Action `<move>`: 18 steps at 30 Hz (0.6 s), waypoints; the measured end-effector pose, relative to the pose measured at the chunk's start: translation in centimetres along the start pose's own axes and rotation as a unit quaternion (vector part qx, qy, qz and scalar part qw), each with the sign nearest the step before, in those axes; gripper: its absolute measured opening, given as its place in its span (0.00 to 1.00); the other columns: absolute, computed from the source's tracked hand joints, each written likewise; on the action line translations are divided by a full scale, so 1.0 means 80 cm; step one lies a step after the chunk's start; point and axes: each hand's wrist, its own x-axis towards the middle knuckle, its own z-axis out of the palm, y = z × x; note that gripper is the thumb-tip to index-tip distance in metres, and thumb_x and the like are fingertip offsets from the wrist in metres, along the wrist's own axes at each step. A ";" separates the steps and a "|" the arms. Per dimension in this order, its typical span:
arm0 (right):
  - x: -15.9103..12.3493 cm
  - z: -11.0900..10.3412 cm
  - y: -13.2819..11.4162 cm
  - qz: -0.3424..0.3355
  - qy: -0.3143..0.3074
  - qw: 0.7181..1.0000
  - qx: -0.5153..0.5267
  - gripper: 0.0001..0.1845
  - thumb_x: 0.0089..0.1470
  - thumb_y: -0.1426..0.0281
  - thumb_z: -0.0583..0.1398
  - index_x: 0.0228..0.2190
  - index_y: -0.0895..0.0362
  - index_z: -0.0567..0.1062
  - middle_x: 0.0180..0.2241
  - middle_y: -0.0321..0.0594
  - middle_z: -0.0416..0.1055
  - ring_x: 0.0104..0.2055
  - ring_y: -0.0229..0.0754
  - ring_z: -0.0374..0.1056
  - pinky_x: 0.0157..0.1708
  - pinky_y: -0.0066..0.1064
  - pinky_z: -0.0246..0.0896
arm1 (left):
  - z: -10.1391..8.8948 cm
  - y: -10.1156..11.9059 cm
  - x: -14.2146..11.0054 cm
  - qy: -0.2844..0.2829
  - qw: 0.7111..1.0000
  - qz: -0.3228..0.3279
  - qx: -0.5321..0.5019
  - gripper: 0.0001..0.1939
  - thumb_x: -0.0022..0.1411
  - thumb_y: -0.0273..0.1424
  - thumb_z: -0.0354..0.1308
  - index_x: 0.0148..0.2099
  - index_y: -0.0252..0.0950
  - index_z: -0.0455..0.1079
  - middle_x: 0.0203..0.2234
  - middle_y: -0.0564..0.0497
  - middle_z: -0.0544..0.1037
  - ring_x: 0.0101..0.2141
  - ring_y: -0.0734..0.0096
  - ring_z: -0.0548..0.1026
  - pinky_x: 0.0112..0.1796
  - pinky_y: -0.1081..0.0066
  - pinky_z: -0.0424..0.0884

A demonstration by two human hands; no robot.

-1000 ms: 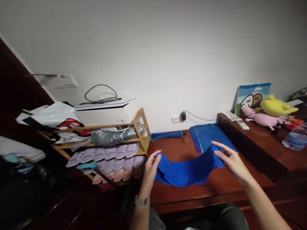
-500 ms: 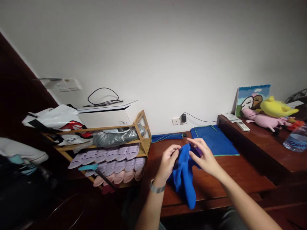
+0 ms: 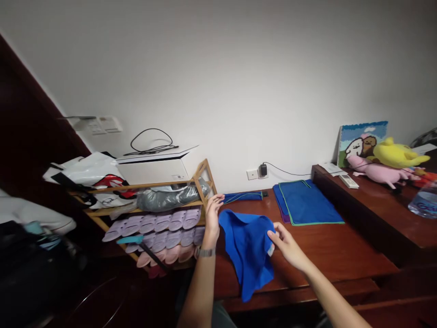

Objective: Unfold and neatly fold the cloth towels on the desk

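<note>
A bright blue cloth [image 3: 251, 250] hangs partly spread above the brown wooden table, its lower corner drooping toward the front edge. My right hand [image 3: 285, 243] pinches the cloth's upper right corner between thumb and fingers, and a small white tag shows just below that grip. At the upper left edge of the cloth is my left hand [image 3: 212, 216], fingers raised and apart, with a gap between its fingertips and the fabric. A watch with a metallic band [image 3: 206, 252] is on my left wrist. Folded blue cloths [image 3: 307, 202] with green edging lie behind my right hand.
A rolled blue cloth [image 3: 244, 196] lies along the wall. To the left stands a wooden rack [image 3: 205, 182] with slippers [image 3: 162, 222] and a white box [image 3: 153, 168]. On the raised right side are plush toys [image 3: 382, 171], a remote [image 3: 348, 181] and a water bottle [image 3: 423, 202].
The bunched cloth has opened out sideways. My left hand has moved left and up, away from the right hand, and its fingers have spread. My right hand has lowered slightly, keeping hold.
</note>
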 end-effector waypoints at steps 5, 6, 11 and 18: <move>0.011 0.022 -0.023 -0.037 -0.003 0.999 -0.020 0.29 0.52 0.40 0.67 0.34 0.54 0.75 0.24 0.31 0.68 0.27 0.37 0.64 0.30 0.30 0.61 | 0.034 0.050 -0.066 -0.376 0.910 0.073 0.158 0.28 0.64 0.42 0.67 0.64 0.47 0.73 0.64 0.46 0.73 0.64 0.54 0.70 0.66 0.56 0.63; 0.013 0.026 -0.025 -0.036 0.005 0.999 -0.019 0.30 0.50 0.40 0.68 0.32 0.54 0.75 0.25 0.31 0.68 0.27 0.37 0.64 0.29 0.30 0.60 | 0.043 0.054 -0.078 -0.446 0.873 0.075 0.185 0.32 0.61 0.42 0.71 0.66 0.49 0.71 0.65 0.46 0.71 0.64 0.53 0.70 0.65 0.57 0.65; 0.012 0.028 -0.023 0.008 0.006 0.998 0.066 0.28 0.52 0.44 0.69 0.29 0.57 0.78 0.27 0.36 0.73 0.29 0.37 0.66 0.31 0.30 0.63 | 0.056 0.046 -0.095 -0.449 0.845 0.091 0.275 0.32 0.61 0.42 0.72 0.66 0.50 0.70 0.57 0.48 0.74 0.51 0.61 0.77 0.52 0.65 0.75; -0.006 0.037 0.008 -0.014 0.003 0.995 0.100 0.29 0.53 0.47 0.70 0.51 0.49 0.76 0.47 0.43 0.78 0.48 0.49 0.75 0.50 0.43 0.71 | 0.048 0.054 -0.069 -0.271 0.905 0.189 0.269 0.08 0.73 0.35 0.57 0.42 0.43 0.77 0.35 0.50 0.76 0.39 0.63 0.76 0.45 0.66 0.71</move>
